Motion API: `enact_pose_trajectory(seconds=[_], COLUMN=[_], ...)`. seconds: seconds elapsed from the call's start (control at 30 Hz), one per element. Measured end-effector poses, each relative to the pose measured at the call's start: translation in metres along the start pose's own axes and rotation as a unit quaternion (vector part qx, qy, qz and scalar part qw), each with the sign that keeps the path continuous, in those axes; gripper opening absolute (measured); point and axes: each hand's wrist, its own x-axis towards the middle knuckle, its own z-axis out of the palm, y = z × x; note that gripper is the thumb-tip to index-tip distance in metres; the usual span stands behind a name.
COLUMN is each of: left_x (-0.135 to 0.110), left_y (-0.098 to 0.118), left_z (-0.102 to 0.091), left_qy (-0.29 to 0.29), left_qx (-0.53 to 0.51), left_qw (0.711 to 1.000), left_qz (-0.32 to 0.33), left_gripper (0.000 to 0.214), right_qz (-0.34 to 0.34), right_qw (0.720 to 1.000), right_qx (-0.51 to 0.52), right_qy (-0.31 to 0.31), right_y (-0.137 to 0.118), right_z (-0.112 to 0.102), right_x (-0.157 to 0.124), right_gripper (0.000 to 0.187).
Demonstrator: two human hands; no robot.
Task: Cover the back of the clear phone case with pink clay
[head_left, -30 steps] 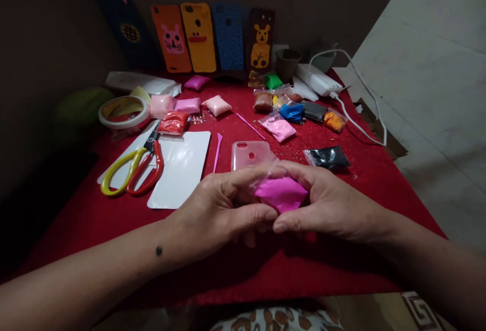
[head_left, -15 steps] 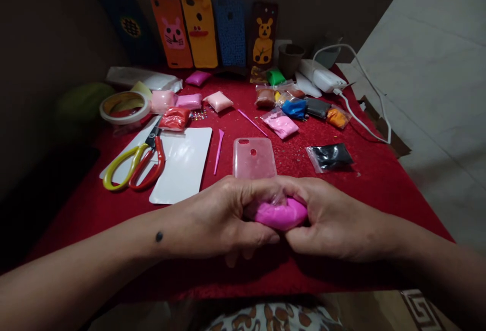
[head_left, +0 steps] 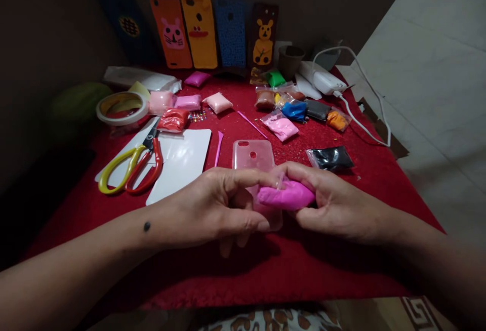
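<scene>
My right hand [head_left: 334, 202] is closed around a plastic packet of bright pink clay [head_left: 286, 194], thumb below and fingers above it. My left hand [head_left: 224, 207] is beside the packet with its thumb and index finger apart. The left index fingertip touches the clear plastic at the packet's top. Under both hands lies a clear phone case [head_left: 246, 155] on the red cloth, its middle partly covered by my left hand and the packet.
Scissors [head_left: 132, 164] lie on a white sheet [head_left: 186, 154] at left, near a tape roll [head_left: 123, 108]. Two pink sticks [head_left: 219, 149] and several clay packets [head_left: 281, 126] lie beyond. A black packet [head_left: 332, 159] is at right. Decorated phone cases [head_left: 199, 32] stand behind, left of a white cable [head_left: 364, 75].
My left thumb and fingers have loosened from the pink clay packet. My right hand has lifted the packet slightly up and right, uncovering more of the phone case.
</scene>
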Motion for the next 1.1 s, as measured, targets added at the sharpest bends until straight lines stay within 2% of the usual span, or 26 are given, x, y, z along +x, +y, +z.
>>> enact_pose_trajectory(seconds=[0.13, 0.27, 0.37, 0.53, 0.63, 0.73, 0.83, 0.97, 1.03, 1.1], left_x=[0.004, 0.008, 0.009, 0.007, 0.004, 0.000, -0.002, 0.001, 0.004, 0.007], left_y=[-0.001, -0.003, -0.003, 0.002, 0.006, 0.006, 0.003, -0.007, -0.014, -0.021], left_z=[0.002, 0.001, 0.002, 0.005, 0.003, -0.002, -0.005, -0.007, -0.008, -0.008], left_qy=[-0.063, -0.129, -0.134, -0.120, -0.119, -0.089, -0.032, 0.014, 0.044, 0.089], left_qx=[-0.109, -0.172, -0.141, -0.011, 0.122, 0.265, 0.299, 0.297, 0.350, 0.418], left_qw=[0.992, 0.975, 0.978, 0.989, 0.985, 0.948, 0.933, 0.926, 0.894, 0.843], left_qz=[-0.023, -0.058, -0.071, -0.085, 0.037, 0.152, 0.196, 0.231, 0.277, 0.328], left_gripper=[0.062, 0.065, 0.055, 0.016, 0.017, 0.013, 0.003, 0.031, 0.038, 0.039], right_qz=[0.000, 0.033, 0.036, 0.099, 0.122, 0.117, 0.106, 0.087, 0.078, 0.066], right_qw=[1.000, 0.999, 0.997, 0.978, 0.964, 0.964, 0.970, 0.976, 0.981, 0.986], right_qx=[0.005, 0.031, 0.058, 0.163, 0.206, 0.204, 0.200, 0.192, 0.168, 0.148], right_qy=[0.003, -0.008, -0.027, -0.086, -0.118, -0.120, -0.091, -0.055, -0.052, -0.037], right_y=[0.001, -0.001, -0.002, 0.000, -0.001, -0.003, -0.005, -0.003, -0.002, -0.001], right_z=[0.002, 0.002, 0.002, 0.005, 0.004, 0.000, -0.003, -0.003, -0.001, 0.001], right_x=[0.002, 0.000, -0.001, -0.003, -0.004, -0.005, -0.007, -0.006, -0.003, -0.001], right_gripper=[0.025, 0.019, 0.017, 0.022, 0.025, 0.030, 0.034, 0.032, 0.035, 0.034])
